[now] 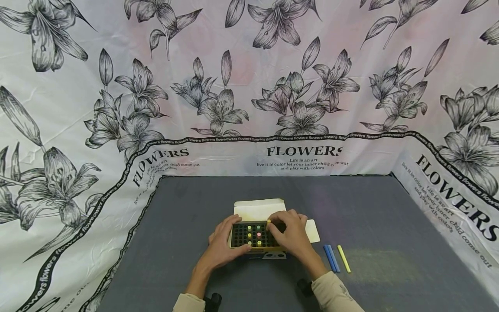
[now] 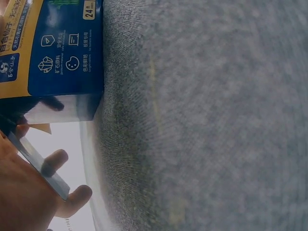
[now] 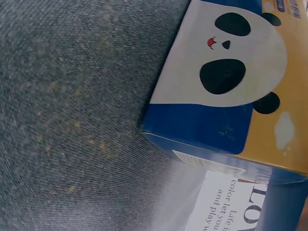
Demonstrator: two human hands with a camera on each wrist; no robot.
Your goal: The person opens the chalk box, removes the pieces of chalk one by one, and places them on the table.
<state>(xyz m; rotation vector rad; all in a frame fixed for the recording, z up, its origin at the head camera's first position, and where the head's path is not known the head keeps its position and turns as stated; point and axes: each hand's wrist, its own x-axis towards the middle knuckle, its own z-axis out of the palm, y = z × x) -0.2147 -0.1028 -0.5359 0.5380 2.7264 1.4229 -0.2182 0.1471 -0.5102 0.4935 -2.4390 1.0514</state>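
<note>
Hands (image 1: pixel 223 245) hold oblong cardboard box (image 1: pixel 269 250), cylindrical chalk (image 1: pixel 268 221)

Grey table (image 1: pixel 374 216) under box (image 1: pixel 255 253) and chalks (image 1: pixel 333 258)

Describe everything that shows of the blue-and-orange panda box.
The blue-and-orange printed box looks like cardboard, with a black-and-white panda face on its front. It stands upright and open on the grey fabric-covered table, its white back flap and white right flap folded out. A black, holed insert inside holds a few yellow, green and pink sticks. The bare left hand grips its left end; the bare right hand pinches a yellowish stick at the insert's right part.
</note>
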